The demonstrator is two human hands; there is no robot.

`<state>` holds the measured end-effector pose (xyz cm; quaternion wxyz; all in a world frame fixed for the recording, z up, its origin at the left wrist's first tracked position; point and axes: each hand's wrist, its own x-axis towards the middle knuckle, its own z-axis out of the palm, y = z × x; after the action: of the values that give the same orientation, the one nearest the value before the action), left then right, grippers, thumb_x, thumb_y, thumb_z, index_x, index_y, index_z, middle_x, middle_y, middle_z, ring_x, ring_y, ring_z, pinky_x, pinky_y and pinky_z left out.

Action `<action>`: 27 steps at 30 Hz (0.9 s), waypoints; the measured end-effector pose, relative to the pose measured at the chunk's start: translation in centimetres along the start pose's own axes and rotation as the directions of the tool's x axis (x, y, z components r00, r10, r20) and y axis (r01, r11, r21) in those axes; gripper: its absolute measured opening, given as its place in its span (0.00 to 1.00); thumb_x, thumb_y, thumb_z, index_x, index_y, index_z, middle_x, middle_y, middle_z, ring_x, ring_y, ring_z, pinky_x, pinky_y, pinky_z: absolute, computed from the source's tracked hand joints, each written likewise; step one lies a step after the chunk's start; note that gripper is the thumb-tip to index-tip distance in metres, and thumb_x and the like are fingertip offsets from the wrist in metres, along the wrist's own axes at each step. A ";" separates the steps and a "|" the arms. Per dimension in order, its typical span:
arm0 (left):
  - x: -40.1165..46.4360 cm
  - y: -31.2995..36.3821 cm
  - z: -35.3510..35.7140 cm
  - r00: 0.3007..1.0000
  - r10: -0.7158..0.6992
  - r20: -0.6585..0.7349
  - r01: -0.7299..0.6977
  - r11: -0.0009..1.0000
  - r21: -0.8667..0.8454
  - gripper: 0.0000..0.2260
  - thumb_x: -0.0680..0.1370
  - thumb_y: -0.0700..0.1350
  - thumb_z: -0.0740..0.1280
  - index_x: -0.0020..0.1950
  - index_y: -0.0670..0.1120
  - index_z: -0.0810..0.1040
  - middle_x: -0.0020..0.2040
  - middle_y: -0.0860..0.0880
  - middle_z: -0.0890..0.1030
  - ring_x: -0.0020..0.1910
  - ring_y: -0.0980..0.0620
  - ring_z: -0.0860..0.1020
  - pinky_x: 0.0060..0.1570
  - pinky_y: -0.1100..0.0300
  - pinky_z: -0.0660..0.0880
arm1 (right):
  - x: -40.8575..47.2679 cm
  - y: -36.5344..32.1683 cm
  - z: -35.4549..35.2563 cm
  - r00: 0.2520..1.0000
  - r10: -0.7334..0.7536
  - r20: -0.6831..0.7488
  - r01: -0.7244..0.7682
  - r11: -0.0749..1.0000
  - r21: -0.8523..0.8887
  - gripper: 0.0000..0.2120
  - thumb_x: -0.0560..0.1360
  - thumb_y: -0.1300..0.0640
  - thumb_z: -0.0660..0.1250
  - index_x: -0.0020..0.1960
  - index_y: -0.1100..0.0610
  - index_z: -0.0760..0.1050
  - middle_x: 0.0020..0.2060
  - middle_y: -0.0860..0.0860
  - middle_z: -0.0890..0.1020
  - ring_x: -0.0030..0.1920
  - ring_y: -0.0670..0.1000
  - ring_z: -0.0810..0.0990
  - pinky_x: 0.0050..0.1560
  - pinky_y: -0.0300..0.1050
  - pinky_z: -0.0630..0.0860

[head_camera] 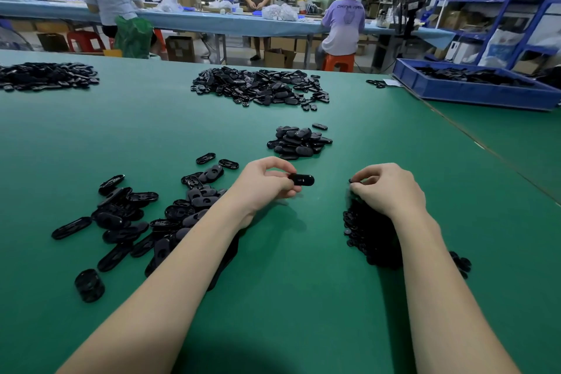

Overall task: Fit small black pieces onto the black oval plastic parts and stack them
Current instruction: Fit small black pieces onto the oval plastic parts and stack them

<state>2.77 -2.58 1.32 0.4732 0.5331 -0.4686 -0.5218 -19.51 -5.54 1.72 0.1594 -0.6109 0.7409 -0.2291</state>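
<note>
Green table point(303, 282): L hand point(261, 185) pinches oval part point(302, 180); R hand point(388, 188) apart.

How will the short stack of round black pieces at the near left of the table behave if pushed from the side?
The short stack of round black plastic pieces would probably topple or shear apart, since its layers look unevenly aligned. The glossy pieces likely slide easily on the smooth green table.

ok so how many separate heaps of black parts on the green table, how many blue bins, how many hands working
heaps of black parts on the green table: 5
blue bins: 1
hands, left hand and right hand: 2
total: 8
</note>
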 end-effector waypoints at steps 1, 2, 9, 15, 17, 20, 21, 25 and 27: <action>0.0 0.0 0.0 1.000 0.004 -0.005 -0.004 1.000 -0.005 0.10 0.76 0.26 0.65 0.48 0.40 0.76 0.43 0.37 0.84 0.32 0.54 0.82 0.33 0.66 0.77 | 0.0 0.0 -0.1 1.000 0.004 0.006 -0.004 1.000 -0.005 0.05 0.74 0.50 0.71 0.48 0.42 0.83 0.51 0.41 0.86 0.56 0.52 0.80 0.48 0.43 0.71; 0.0 0.1 0.0 1.000 0.005 -0.005 -0.005 1.000 -0.007 0.10 0.76 0.26 0.66 0.47 0.40 0.75 0.43 0.37 0.84 0.31 0.53 0.82 0.33 0.66 0.78 | 0.1 0.1 -0.1 1.000 0.010 0.015 -0.010 1.000 -0.011 0.05 0.74 0.50 0.72 0.49 0.42 0.83 0.51 0.41 0.86 0.56 0.52 0.80 0.49 0.43 0.71; 0.2 0.1 0.0 1.000 -0.014 -0.018 0.016 0.994 0.107 0.09 0.74 0.32 0.72 0.42 0.44 0.77 0.40 0.44 0.81 0.35 0.50 0.76 0.40 0.63 0.74 | 0.1 0.1 0.2 0.999 0.040 0.014 -0.040 0.999 -0.001 0.05 0.74 0.53 0.72 0.45 0.44 0.84 0.50 0.43 0.86 0.54 0.52 0.81 0.47 0.43 0.72; 0.4 0.0 0.0 0.998 -0.011 -0.061 0.019 0.992 0.124 0.09 0.73 0.33 0.72 0.41 0.45 0.77 0.38 0.45 0.80 0.34 0.51 0.75 0.47 0.59 0.74 | 0.3 0.2 0.1 0.999 0.030 0.031 -0.032 0.999 0.043 0.04 0.73 0.52 0.71 0.46 0.44 0.83 0.49 0.41 0.85 0.55 0.51 0.80 0.48 0.44 0.71; 0.3 0.0 0.0 0.999 -0.016 -0.052 0.022 0.994 0.105 0.08 0.74 0.33 0.71 0.44 0.45 0.77 0.41 0.44 0.83 0.34 0.50 0.76 0.48 0.59 0.75 | 0.2 0.1 0.2 0.999 0.024 0.045 -0.025 0.999 0.027 0.06 0.73 0.53 0.70 0.47 0.43 0.82 0.50 0.41 0.85 0.55 0.51 0.80 0.48 0.44 0.71; 0.3 -0.1 -0.2 1.000 -0.006 -0.024 0.008 0.996 0.092 0.10 0.75 0.33 0.70 0.53 0.45 0.80 0.42 0.47 0.86 0.35 0.51 0.77 0.47 0.62 0.77 | 0.2 0.0 0.1 0.998 0.005 0.065 -0.004 1.000 -0.017 0.10 0.74 0.55 0.68 0.49 0.41 0.82 0.52 0.41 0.85 0.56 0.51 0.80 0.47 0.44 0.71; 0.3 -0.1 -0.3 1.000 0.005 -0.013 -0.004 0.996 0.092 0.12 0.75 0.33 0.70 0.55 0.46 0.82 0.41 0.48 0.86 0.35 0.52 0.78 0.45 0.64 0.78 | 0.1 0.0 0.1 0.998 0.003 0.068 -0.001 1.000 -0.023 0.10 0.74 0.55 0.68 0.49 0.41 0.82 0.52 0.41 0.85 0.56 0.51 0.80 0.47 0.44 0.71; 0.2 -0.1 -0.2 0.999 0.034 0.014 -0.035 0.996 0.083 0.12 0.77 0.31 0.68 0.56 0.44 0.84 0.37 0.50 0.84 0.31 0.59 0.80 0.35 0.68 0.76 | 0.1 0.1 0.1 0.998 0.004 0.068 -0.002 1.000 -0.028 0.10 0.74 0.54 0.68 0.47 0.40 0.84 0.50 0.40 0.85 0.56 0.50 0.80 0.48 0.43 0.71; 0.1 -0.2 -0.1 0.999 0.029 0.020 -0.030 0.997 0.071 0.12 0.77 0.30 0.68 0.56 0.42 0.83 0.38 0.49 0.84 0.31 0.59 0.81 0.34 0.68 0.76 | 0.1 0.1 0.1 0.998 0.004 0.059 -0.003 1.000 -0.025 0.08 0.74 0.53 0.69 0.45 0.41 0.84 0.49 0.40 0.85 0.55 0.50 0.81 0.47 0.43 0.72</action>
<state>2.90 -2.65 1.13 0.4571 0.5378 -0.4990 -0.5027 -19.56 -5.60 1.55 0.1740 -0.6181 0.7397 -0.2011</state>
